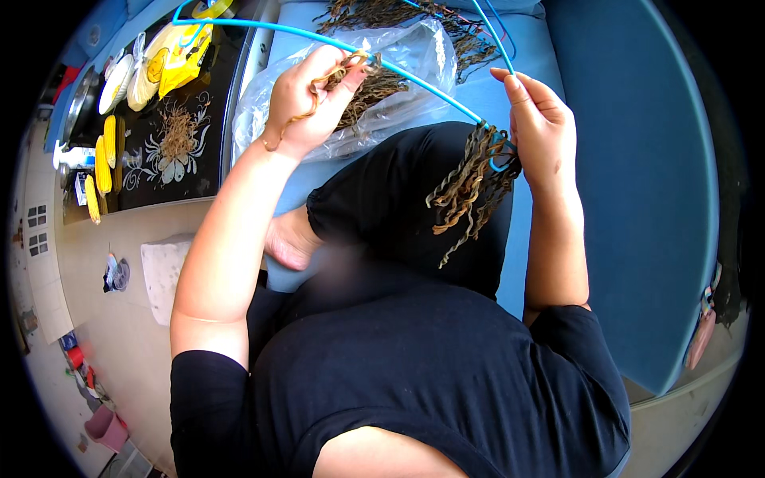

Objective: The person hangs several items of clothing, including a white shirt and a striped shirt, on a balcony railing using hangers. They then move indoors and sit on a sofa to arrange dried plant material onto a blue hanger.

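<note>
A light blue clothes hanger (434,89) is held up in front of me. My right hand (546,131) pinches one of its sides. Brown, twisted dried strips (470,191) hang bunched at the hanger's corner near that hand. My left hand (307,103) is closed on a dried strip at the hanger's long bar, and the strip's loose end trails down over my wrist. Whether those fingers also grip the bar, I cannot tell. Beyond it, a clear plastic bag (426,49) holds more dried strips (374,99).
More strips (382,14) lie at the far end of the blue sofa (542,48), near other hangers. At left, a black flower-patterned table (211,147) carries corn cobs (102,163), a yellow bag (185,64) and a brown heap (179,131). The sofa's backrest (637,175) rises at right.
</note>
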The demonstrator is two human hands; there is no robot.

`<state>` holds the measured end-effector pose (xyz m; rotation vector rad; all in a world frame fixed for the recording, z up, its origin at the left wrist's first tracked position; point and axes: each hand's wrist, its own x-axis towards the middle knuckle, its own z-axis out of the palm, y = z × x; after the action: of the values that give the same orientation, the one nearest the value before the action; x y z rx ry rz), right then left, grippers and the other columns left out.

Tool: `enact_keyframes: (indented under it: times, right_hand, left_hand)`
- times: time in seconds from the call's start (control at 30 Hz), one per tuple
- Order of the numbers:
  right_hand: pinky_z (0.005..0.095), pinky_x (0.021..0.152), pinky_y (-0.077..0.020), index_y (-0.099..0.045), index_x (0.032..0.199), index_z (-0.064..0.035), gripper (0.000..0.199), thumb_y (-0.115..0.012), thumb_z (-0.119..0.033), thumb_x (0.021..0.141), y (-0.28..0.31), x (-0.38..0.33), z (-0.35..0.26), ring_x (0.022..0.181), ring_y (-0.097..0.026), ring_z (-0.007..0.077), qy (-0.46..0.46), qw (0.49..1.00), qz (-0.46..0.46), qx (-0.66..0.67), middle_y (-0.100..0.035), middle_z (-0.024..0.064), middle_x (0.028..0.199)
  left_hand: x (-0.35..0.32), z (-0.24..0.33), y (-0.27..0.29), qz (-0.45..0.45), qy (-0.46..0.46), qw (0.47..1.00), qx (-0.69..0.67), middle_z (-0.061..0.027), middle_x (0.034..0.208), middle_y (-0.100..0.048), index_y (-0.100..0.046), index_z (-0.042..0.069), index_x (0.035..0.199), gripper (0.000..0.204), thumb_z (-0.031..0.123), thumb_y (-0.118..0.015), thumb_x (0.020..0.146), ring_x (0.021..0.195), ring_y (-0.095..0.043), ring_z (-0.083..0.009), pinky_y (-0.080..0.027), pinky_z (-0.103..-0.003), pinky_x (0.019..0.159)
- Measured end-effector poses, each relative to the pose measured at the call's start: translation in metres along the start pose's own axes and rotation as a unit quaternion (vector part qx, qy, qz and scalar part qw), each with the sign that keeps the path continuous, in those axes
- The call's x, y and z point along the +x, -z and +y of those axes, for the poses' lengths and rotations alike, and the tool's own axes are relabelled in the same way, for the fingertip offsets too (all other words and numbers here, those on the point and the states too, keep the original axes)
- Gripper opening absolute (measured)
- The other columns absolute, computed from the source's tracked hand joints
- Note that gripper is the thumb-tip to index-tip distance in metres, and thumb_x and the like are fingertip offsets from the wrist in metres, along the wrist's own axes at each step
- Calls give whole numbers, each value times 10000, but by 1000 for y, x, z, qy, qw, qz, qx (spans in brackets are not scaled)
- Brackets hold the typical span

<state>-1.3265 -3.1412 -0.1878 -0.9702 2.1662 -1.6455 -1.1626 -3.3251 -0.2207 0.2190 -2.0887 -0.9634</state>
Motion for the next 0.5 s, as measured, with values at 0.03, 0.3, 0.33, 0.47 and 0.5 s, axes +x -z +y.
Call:
enact_keyframes:
  times: [0.03,0.3,0.33,0.47,0.5]
  right_hand:
    - [159,414,-240,-646,1000,-41,212,-546,-190,886,-1,2,2,460,-316,-6,-9,1000,-4,7,-391,-89,538]
    - [205,558,-398,-646,970,-20,224,-583,-206,862,-18,13,12,585,-445,44,-45,999,-3,-26,-541,-5,616]
    - [206,558,-400,-644,972,-20,223,-583,-204,862,-20,14,13,584,-446,46,-43,999,0,-29,-543,-4,617]
    - [207,557,-399,-639,990,-24,218,-569,-193,872,-34,18,16,584,-430,45,-61,998,-28,-15,-539,-5,625]
    - [207,556,-398,-640,991,-26,217,-569,-193,872,-36,18,16,584,-428,45,-68,997,-33,-9,-535,-6,625]
  left_hand:
    - [4,-8,-4,-2,4,1000,-2,-70,783,-630,-545,3,864,147,115,-631,822,702,-568,-96,-445,-207,634]
    - [7,-41,-32,-34,148,978,-144,-21,747,-562,-556,12,861,91,95,-519,866,679,-514,-111,-425,-237,645]
    - [9,-41,-31,-35,131,979,-153,-24,734,-555,-547,13,836,83,77,-499,859,667,-511,-117,-426,-241,638]
    - [15,-44,-30,14,11,997,-70,-48,687,-533,-507,24,818,63,51,-455,837,617,-523,-144,-430,-264,579]
    - [17,-43,-32,28,6,997,-69,-49,685,-544,-515,35,834,41,63,-486,833,606,-535,-161,-432,-269,569]
